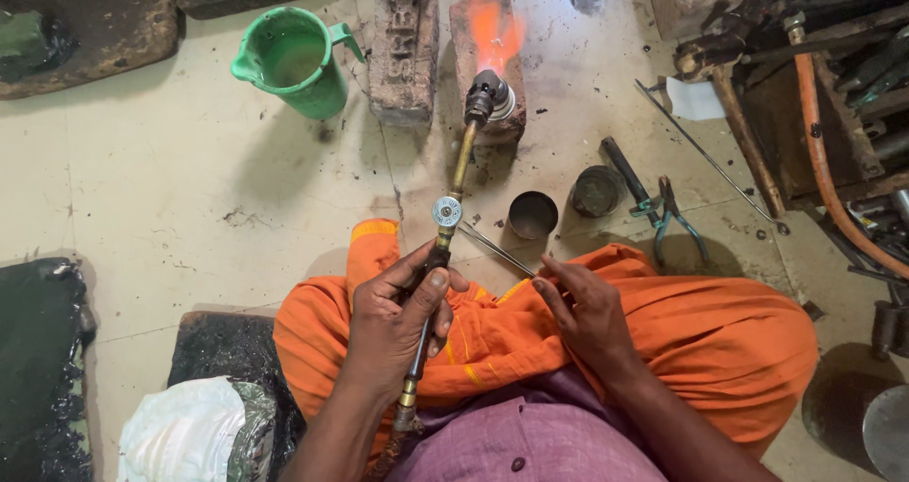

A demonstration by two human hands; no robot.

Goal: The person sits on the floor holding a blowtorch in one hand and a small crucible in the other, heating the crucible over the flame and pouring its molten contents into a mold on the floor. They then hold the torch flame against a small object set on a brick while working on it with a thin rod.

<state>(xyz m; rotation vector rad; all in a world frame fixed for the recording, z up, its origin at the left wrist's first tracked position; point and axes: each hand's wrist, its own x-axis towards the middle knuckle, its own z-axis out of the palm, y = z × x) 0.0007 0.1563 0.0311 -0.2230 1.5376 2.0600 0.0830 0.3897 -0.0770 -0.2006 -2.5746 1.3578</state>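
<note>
Basically left hand (398, 316) clenched on torch (454, 184), long axis pointing away at lit brick (488, 61); right hand (587, 312) pinches thin rod (497, 250), tip just right of torch valve, w/ flame well ahead

A green jug (295, 61) is standing on the floor (170, 188) beside a bare brick (405, 51); pliers (670, 215) are lying near two tins (533, 214).

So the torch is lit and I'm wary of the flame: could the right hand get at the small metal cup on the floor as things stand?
Probably yes. The right hand, pinching a thin rod, rests on the knee just behind the metal cup, with bare floor between. The flame points away over the brick.
</note>
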